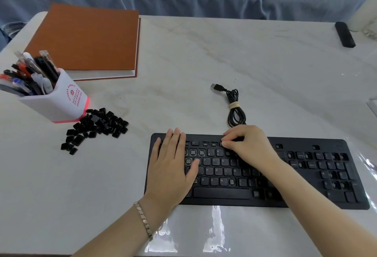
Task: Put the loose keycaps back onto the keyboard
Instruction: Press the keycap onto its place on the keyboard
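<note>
**Auditor:** Position of the left hand?

**Inspector:** The left hand [173, 167] lies flat on the left end of the keyboard [295, 143], fingers straight and close together, gripping nothing. Judged purpose: to weigh the board down so it does not slide on the table [204, 53] while a cap is pressed home.

**Auditor:** And the right?

**Inspector:** The right hand [246, 146] sits at the function row, fingers curled, with the thumb and forefinger tips drawn close against the row. Whether a keycap is between them cannot be told, because the fingers hide the spot. The posture fits aligning or seating a cap.

**Auditor:** Where is the stock?

**Inspector:** The loose keycaps [95, 128] lie heaped on the table, left of the keyboard and well apart from it, right at the base of the pen holder [61, 103]. They are on the left hand's side, probably for easy reach.

**Auditor:** State of the board?

**Inspector:** Bare sockets [193, 152] show in the number row and among the letters near the left hand. More gaps appear around the numeric pad. In my judgement, much is left to fit.

**Auditor:** The lead?

**Inspector:** The cable [234, 108] is coiled, tied and unplugged behind the board, which keeps it out of the working area.
</note>
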A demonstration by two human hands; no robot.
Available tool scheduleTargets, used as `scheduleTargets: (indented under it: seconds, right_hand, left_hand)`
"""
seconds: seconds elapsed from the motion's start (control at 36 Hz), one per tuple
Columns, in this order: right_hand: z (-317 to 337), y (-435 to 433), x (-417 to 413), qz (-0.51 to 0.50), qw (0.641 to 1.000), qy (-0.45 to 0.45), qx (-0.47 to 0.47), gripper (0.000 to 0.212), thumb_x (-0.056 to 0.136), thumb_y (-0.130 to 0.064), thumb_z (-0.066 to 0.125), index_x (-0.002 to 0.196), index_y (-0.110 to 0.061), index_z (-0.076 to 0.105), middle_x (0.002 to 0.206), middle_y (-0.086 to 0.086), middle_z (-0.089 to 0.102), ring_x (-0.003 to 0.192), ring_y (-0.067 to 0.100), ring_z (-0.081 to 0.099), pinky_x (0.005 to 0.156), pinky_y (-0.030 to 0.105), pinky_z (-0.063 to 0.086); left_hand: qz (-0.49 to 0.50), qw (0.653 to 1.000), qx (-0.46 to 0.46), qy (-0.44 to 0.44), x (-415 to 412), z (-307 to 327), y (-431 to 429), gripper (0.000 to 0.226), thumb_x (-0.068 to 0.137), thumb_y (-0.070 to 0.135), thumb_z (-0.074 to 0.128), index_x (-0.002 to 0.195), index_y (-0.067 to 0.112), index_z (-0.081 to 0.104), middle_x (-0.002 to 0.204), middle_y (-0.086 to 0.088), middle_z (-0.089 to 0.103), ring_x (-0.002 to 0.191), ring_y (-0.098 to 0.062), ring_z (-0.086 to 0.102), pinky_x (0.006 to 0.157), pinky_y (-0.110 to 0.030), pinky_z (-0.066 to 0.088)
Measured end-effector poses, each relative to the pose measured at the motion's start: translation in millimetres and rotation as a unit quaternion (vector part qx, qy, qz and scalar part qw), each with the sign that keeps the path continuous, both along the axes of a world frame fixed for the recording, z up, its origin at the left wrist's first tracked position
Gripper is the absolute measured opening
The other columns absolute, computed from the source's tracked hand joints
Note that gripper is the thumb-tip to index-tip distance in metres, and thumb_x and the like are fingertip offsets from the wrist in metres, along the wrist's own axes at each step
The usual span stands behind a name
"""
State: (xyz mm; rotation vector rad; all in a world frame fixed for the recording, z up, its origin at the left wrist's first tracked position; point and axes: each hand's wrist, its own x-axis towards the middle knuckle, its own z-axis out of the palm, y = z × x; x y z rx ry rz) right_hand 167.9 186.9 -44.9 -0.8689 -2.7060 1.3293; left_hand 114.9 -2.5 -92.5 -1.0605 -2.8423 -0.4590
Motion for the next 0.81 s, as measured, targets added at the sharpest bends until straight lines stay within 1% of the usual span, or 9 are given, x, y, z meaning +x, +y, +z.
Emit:
scheduleTargets:
  seconds: [0.08, 0.19, 0.31, 0.39, 0.5, 0.53, 0.64, 0.72, 0.81]
  right_hand:
    - [2, -1, -4, -0.015, 1.0, -0.01, -0.019, 0.015, 0.076, -0.012, 0.073, 0.068, -0.025, 0.069, 0.079, -0.016, 0.063, 0.082, 0.002, 0.057, 0.071, 0.011, 0.038]
    - [5, 1, -8, -0.033, 0.999, -0.033, -0.027, 0.014, 0.074, -0.011, 0.075, 0.072, -0.024, 0.069, 0.068, -0.017, 0.057, 0.064, -0.001, 0.05, 0.06, 0.01, 0.035]
    - [2, -2, -7, -0.039, 0.999, -0.033, 0.001, 0.017, 0.074, -0.011, 0.075, 0.076, -0.025, 0.068, 0.073, -0.018, 0.056, 0.067, -0.003, 0.049, 0.057, 0.004, 0.031]
    - [1, -5, -5, -0.052, 0.998, -0.021, 0.004, 0.017, 0.075, -0.009, 0.074, 0.078, -0.025, 0.069, 0.075, -0.015, 0.057, 0.071, -0.001, 0.051, 0.058, 0.004, 0.033]
    - [-2, -12, 2, -0.054, 0.998, 0.003, 0.024, 0.022, 0.085, -0.004, 0.059, 0.09, -0.02, 0.072, 0.079, -0.011, 0.059, 0.068, 0.002, 0.054, 0.058, 0.0, 0.036]
    - [-2, -14, 4, -0.054, 0.998, 0.009, 0.03, 0.027, 0.088, -0.002, 0.053, 0.096, -0.019, 0.071, 0.082, -0.011, 0.061, 0.071, 0.006, 0.056, 0.06, -0.001, 0.036]
    - [2, -27, 6, -0.004, 0.998, 0.02, 0.058, 0.036, 0.09, -0.002, 0.048, 0.119, -0.019, 0.061, 0.111, -0.005, 0.065, 0.108, 0.011, 0.055, 0.083, 0.004, 0.027]
    - [7, -45, 2, 0.08, 0.992, 0.028, 0.094, 0.033, 0.09, -0.007, 0.051, 0.12, -0.018, 0.061, 0.117, -0.007, 0.061, 0.113, 0.009, 0.051, 0.088, 0.004, 0.024]
    - [12, -66, -12, 0.149, 0.982, 0.047, 0.102, 0.03, 0.09, -0.009, 0.052, 0.117, -0.019, 0.062, 0.115, -0.008, 0.06, 0.111, 0.008, 0.05, 0.09, 0.004, 0.023]
  left_hand:
    - [-0.002, 1.0, 0.007, -0.004, -1, -1, 0, 0.064, 0.088, 0.046, 0.036, 0.134, 0.003, 0.049, 0.14, -0.012, 0.049, 0.134, -0.021, 0.032, 0.111, -0.04, 0.02]
    - [-0.006, 1.0, 0.011, -0.008, 0, -2, 0, 0.064, 0.089, 0.046, 0.036, 0.134, 0.003, 0.048, 0.14, -0.012, 0.048, 0.135, -0.022, 0.033, 0.111, -0.041, 0.021]
    - [-0.006, 1.0, 0.011, -0.013, 0, -1, -1, 0.064, 0.089, 0.046, 0.036, 0.135, 0.003, 0.048, 0.14, -0.011, 0.048, 0.134, -0.023, 0.037, 0.11, -0.041, 0.023]
    - [-0.006, 1.0, 0.005, -0.018, 0, 0, -1, 0.064, 0.089, 0.046, 0.035, 0.134, 0.004, 0.049, 0.14, -0.011, 0.049, 0.134, -0.024, 0.039, 0.11, -0.04, 0.022]
    - [-0.019, 0.999, 0.002, -0.035, -1, 2, -2, 0.063, 0.088, 0.046, 0.037, 0.132, 0.004, 0.051, 0.139, -0.01, 0.05, 0.134, -0.021, 0.035, 0.11, -0.038, 0.02]
    - [-0.029, 0.999, 0.003, -0.039, -3, 2, -3, 0.061, 0.088, 0.045, 0.037, 0.132, 0.005, 0.052, 0.139, -0.01, 0.05, 0.134, -0.02, 0.036, 0.109, -0.037, 0.02]
    - [-0.075, 0.993, 0.053, -0.076, -11, 7, -22, 0.053, 0.092, 0.038, 0.036, 0.133, 0.009, 0.051, 0.143, -0.005, 0.046, 0.135, -0.01, 0.028, 0.112, -0.027, 0.012]
    - [-0.076, 0.988, 0.099, -0.093, -20, 13, -45, 0.051, 0.093, 0.036, 0.035, 0.135, 0.011, 0.049, 0.144, -0.002, 0.043, 0.133, -0.006, 0.026, 0.112, -0.021, 0.011]
    - [-0.005, 0.987, 0.126, -0.097, -34, 14, -76, 0.051, 0.091, 0.038, 0.034, 0.132, 0.013, 0.052, 0.143, -0.001, 0.043, 0.131, -0.011, 0.032, 0.11, -0.022, 0.018]
